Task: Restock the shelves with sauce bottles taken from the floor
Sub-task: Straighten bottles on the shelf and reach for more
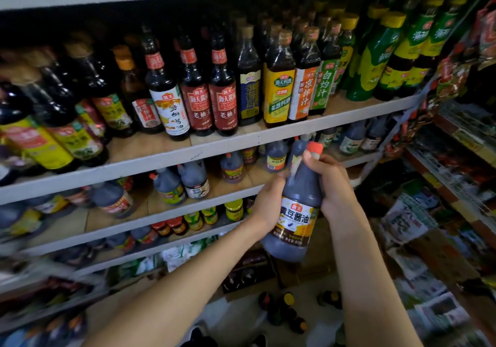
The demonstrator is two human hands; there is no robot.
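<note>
A dark soy sauce bottle point(296, 207) with a red cap and a yellow label is held upright in front of the shelves. My left hand point(267, 207) grips its left side at the label. My right hand point(331, 185) wraps round its shoulder and neck from the right, thumb near the cap. Just behind it runs the second shelf point(230, 193), where similar handled jugs point(193, 180) stand with gaps between them. Several more bottles point(285, 307) stand on the floor below, seen from above.
The upper shelf point(214, 145) is packed with tall sauce and vinegar bottles point(222, 91). Small jars point(233, 209) fill a lower shelf. A rack of packaged goods point(442, 212) juts out on the right. A dark box point(249, 271) sits near the floor.
</note>
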